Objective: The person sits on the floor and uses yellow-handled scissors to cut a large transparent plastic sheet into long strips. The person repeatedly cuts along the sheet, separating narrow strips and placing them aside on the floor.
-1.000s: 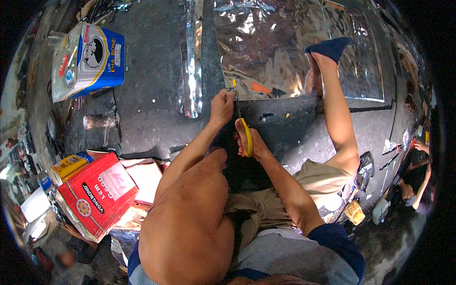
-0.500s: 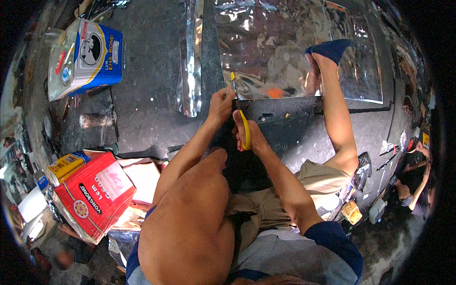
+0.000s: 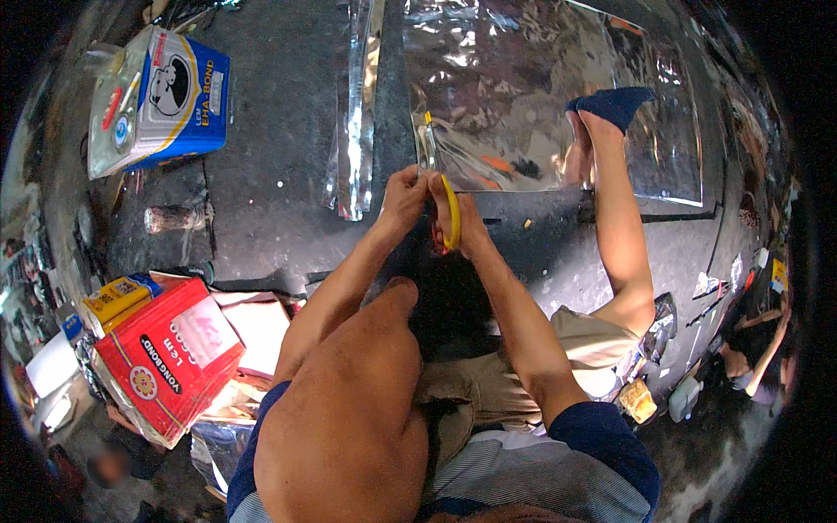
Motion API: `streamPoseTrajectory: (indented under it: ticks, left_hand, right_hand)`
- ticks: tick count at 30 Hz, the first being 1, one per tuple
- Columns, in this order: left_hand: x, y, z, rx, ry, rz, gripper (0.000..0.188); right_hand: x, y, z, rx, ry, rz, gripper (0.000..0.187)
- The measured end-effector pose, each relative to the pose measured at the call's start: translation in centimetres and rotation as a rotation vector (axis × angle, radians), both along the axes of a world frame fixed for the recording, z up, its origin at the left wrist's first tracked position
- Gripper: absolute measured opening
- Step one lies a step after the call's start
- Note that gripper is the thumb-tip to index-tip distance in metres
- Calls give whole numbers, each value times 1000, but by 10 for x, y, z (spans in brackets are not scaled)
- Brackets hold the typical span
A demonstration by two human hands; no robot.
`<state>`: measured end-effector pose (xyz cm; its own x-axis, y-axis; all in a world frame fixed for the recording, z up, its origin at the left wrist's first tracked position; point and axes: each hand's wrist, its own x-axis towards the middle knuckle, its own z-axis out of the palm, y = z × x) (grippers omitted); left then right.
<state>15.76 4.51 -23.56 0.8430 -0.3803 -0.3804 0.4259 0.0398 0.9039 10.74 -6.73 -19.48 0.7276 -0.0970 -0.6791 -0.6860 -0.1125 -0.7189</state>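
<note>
In my right hand (image 3: pixel 464 222) are yellow-handled snips (image 3: pixel 452 209), gripped at the handles and pointing away from me. Their blades lie at the near left corner of a large shiny silver sheet (image 3: pixel 540 105), around a narrow edge strip. My left hand (image 3: pixel 404 199) is closed beside the blades, pinching the near end of that strip; its fingertips are partly hidden. My foot in a dark blue sock (image 3: pixel 621 106) rests on the sheet's right part. Left of the sheet lie long, narrow silver strips (image 3: pixel 356 113).
A blue and white square tin (image 3: pixel 179 96) stands at the far left, with a small jar (image 3: pixel 174 218) nearer me. A red tin (image 3: pixel 170 357) and a yellow tin (image 3: pixel 120 301) are at the near left. Another person's arm (image 3: pixel 767 344) shows at the far right.
The snips have moved slightly away from me along the sheet's left edge, and their handles have come closer together. My right hand now touches my left.
</note>
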Motion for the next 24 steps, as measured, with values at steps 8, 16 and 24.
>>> streamPoseTrajectory:
  ticks: [8, 16, 24]
  left_hand:
    - [2, -4, 32, 35, 162, -14, 30]
    - [5, 3, 49, 115, 163, -81, 21]
    - [2, 5, 69, 83, 132, -40, 28]
  right_hand:
    - [52, -17, -30, -142, -170, 133, 64]
    - [117, -32, -9, -276, -45, 268, 87]
    - [180, -42, -10, -211, -115, 145, 95]
